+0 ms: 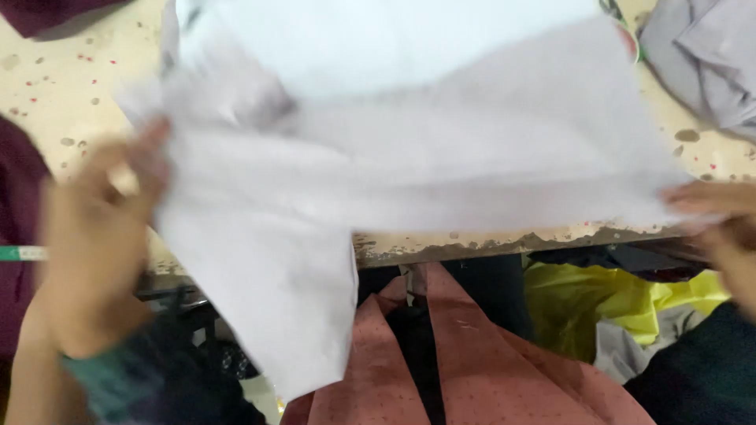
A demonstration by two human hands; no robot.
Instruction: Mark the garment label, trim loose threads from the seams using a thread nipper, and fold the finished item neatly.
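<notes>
Both my hands gripped one pale grey cloth (409, 157) over the speckled table (71, 86); my left hand (98, 228) pinched its left edge, my right hand (720, 216) closed on its right corner. Yellow plastic bag (606, 303) lay below the table edge.

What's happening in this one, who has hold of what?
A person is holding a pale lilac-white fabric piece with both hands over a speckled cream table. The left hand grips its left edge, the right hand its right edge. One flap hangs past the table's front edge. More grey cloth lies at the far right; the picture is motion-blurred.
</notes>
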